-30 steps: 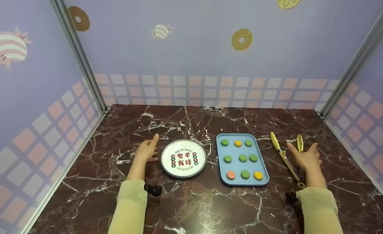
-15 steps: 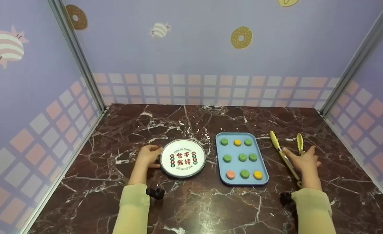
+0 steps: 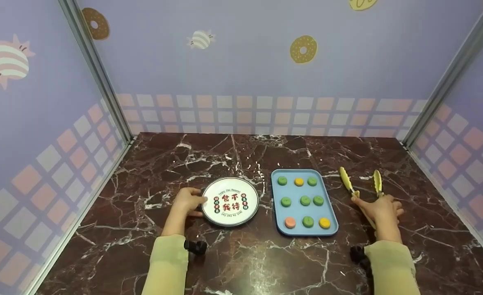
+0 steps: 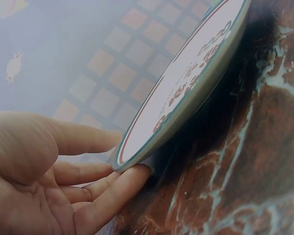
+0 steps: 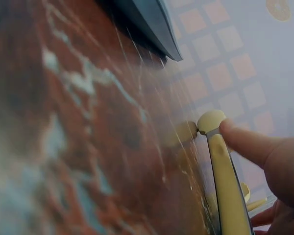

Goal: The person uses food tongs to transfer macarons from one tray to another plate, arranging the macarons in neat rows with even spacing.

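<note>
A round white plate [image 3: 230,186] with red characters lies left of centre on the table. My left hand [image 3: 186,201] grips its left rim; in the left wrist view the thumb is at the upper edge and the fingers [image 4: 122,191] are under the rim. Spread tongs [image 3: 345,178] with yellow tips lie at the right. Over them is my right hand [image 3: 383,211], its thumb pressing the left arm and its fingers around the other arm, partly hidden. In the right wrist view, the thumb touches the tongs [image 5: 225,181] just below one tip.
Between plate and tongs lies a blue tray [image 3: 297,211] holding rows of small round pieces, mostly green, such as a yellow one [image 3: 324,223] and a pink one [image 3: 290,222]. Patterned panels [image 3: 241,73] enclose the marble table [image 3: 262,258] at the back and both sides.
My left hand has moved right to the plate and taken hold of its rim. My right hand has come down onto the tongs, its thumb now against their left arm.
</note>
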Motion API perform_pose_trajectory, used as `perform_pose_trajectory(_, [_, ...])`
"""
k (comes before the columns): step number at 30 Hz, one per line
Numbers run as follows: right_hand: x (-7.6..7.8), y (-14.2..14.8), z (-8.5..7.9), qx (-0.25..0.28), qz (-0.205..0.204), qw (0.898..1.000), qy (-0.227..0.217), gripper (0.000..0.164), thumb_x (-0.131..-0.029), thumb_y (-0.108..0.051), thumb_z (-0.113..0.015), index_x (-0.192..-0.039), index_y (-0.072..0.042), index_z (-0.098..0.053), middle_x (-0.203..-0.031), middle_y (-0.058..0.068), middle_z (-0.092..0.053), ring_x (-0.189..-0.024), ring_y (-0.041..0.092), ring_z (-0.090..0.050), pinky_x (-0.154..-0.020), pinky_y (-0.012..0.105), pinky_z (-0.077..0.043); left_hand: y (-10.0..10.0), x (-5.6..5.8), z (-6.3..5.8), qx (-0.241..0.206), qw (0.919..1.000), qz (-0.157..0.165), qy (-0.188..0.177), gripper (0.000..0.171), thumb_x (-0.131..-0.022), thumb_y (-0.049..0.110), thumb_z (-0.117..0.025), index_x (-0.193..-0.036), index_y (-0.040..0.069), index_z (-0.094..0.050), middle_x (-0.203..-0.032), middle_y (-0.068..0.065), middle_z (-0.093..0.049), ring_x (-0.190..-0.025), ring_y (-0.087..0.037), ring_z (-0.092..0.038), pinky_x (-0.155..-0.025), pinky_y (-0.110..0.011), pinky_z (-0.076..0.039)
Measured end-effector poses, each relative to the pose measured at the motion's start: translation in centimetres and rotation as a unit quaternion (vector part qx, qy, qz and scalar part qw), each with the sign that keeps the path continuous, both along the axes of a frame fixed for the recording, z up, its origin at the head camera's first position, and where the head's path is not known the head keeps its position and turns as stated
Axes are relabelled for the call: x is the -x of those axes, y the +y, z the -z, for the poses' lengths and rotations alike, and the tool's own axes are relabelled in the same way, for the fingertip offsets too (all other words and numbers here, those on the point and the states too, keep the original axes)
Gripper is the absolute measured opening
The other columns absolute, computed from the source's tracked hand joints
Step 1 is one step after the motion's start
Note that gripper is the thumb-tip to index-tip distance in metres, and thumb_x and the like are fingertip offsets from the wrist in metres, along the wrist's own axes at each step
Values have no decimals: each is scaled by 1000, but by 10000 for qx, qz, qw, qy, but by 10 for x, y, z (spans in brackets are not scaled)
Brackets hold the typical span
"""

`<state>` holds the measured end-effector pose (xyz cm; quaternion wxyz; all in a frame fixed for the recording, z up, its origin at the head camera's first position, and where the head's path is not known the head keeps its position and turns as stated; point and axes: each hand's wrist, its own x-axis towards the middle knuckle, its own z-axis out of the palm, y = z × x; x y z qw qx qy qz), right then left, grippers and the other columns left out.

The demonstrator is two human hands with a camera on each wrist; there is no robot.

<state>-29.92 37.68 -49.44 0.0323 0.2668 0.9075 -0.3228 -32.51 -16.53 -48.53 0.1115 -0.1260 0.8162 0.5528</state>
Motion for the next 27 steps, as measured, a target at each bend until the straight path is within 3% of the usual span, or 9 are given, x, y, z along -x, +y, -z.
perform_pose_trajectory(5, [1,-3,3,-70,195,9998,-49,124,-86,-64,-71,-147,27,-14,-145,56,-14,-133,65,-21,-113,80,-37,-1,0,2,17,10000,-24,6,54,-97,4,-67,-146,-10,-48,-146,-35,-50,-75,-22,-70,-59,-28,-69])
perform_pose_trajectory(12, [4,-3,7,-78,109,9999,86,121,-86,-65,-71,-146,26,-18,-144,55,-16,-133,65,-20,-110,82,-34,2,-1,0,125,9999,-9,5,53,-97,4,-67,-146,-9,-49,-144,-33,-51,-82,-25,-71,-60,-29,-69])
perform_pose_trajectory(18, [6,-4,10,-132,164,9995,237,119,-85,-61,-75,-145,26,-20,-143,52,-18,-133,64,-20,-108,82,-33,4,0,0,162,9999,-25,14,50,-97,2,-67,-143,-12,-52,-141,-35,-53,-73,-21,-70,-60,-29,-69])
perform_pose_trajectory(22, [7,-5,12,-189,202,9992,272,115,-85,-58,-76,-144,25,-23,-143,52,-21,-133,65,-23,-107,81,-37,3,0,1,204,9998,-66,33,50,-95,-2,-66,-142,-12,-53,-142,-35,-53,-70,-21,-70,-60,-29,-69])
perform_pose_trajectory(27, [6,-4,10,-251,151,9991,301,113,-84,-56,-77,-142,26,-26,-140,54,-25,-130,66,-29,-103,77,-44,3,0,1,286,9995,-39,103,50,-94,-7,-64,-142,-12,-53,-143,-36,-53,-81,-29,-73,-61,-30,-70])
